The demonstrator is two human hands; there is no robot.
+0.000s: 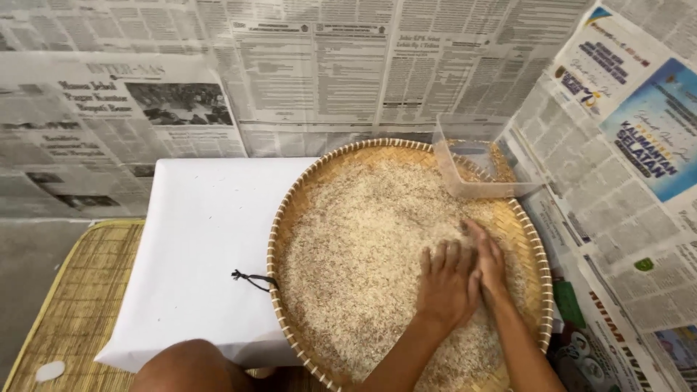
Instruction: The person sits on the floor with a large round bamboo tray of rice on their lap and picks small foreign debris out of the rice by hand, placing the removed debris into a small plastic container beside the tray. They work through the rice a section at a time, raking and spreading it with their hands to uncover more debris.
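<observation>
A round woven bamboo tray (292,210) rests on a white-covered low table and holds a wide layer of pale rice grains (363,239). My left hand (446,282) lies flat, palm down, on the rice at the tray's right side. Pressed against it on the right, my right hand (488,260) also rests on the grains, fingers together and pointing away from me. Neither hand holds anything. A clear plastic container (475,168) sits tilted on the tray's far right rim, just beyond my fingertips.
The white cloth-covered table (200,247) extends left of the tray, with a short black string (250,279) at the tray's rim. Newspaper sheets (327,65) line the wall and the right side. A woven mat (76,305) covers the floor at left. My knee (189,366) shows below.
</observation>
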